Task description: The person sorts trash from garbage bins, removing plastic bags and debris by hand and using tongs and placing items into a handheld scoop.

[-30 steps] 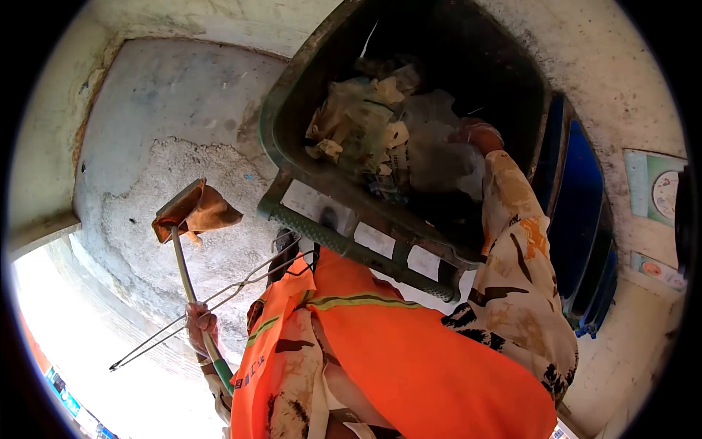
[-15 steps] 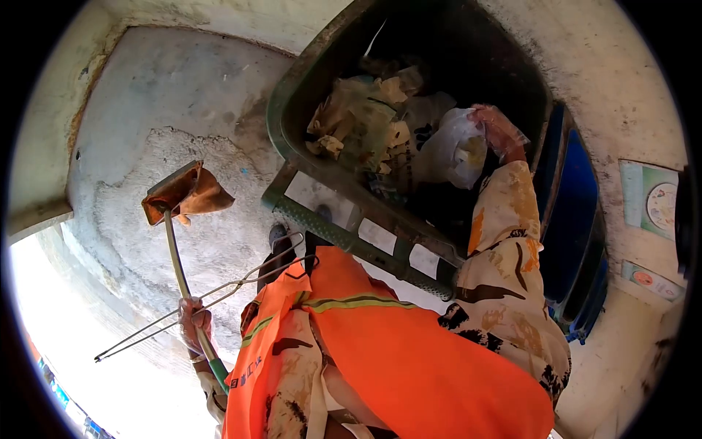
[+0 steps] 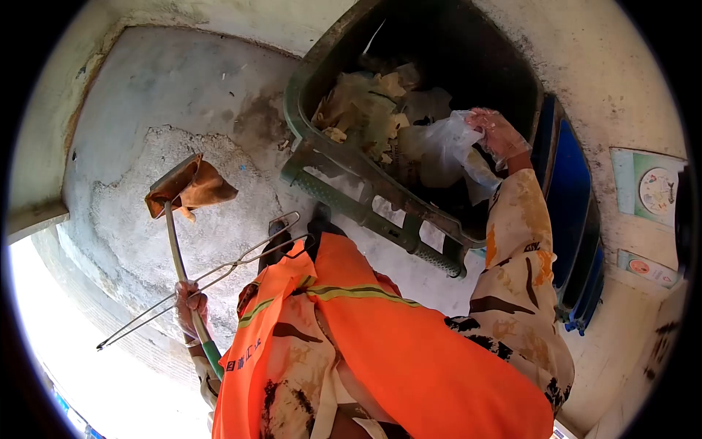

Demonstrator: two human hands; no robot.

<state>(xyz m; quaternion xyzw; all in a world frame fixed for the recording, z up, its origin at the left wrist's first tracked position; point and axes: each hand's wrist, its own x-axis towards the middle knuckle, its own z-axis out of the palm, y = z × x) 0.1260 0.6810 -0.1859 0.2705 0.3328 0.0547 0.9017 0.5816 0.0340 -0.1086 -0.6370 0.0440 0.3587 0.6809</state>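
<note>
My right hand (image 3: 497, 135), in a clear plastic glove, is closed on a whitish translucent plastic bag (image 3: 450, 146) just inside the right part of a dark green bin (image 3: 344, 157). Crumpled paper and plastic waste (image 3: 373, 106) lies in the bin, left of the bag. At the lower left, my left hand (image 3: 191, 304), also gloved, is wrapped round the pole (image 3: 175, 245) of a long-handled dustpan (image 3: 186, 189). Long metal tongs (image 3: 219, 272) cross the pole at the same hand. Brown material hangs from the dustpan's head.
Blue bins (image 3: 570, 205) stand to the right, against a pale wall (image 3: 607, 88) with round-pictured signs (image 3: 657, 192). A rough concrete floor (image 3: 146, 95) extends on the left. My dark shoes (image 3: 278, 238) are below the bin's handle bar (image 3: 351, 208).
My right hand has come up from deeper in the bin, lifting the plastic bag. The bin appears slightly further right in view. My left hand keeps its hold on the pole.
</note>
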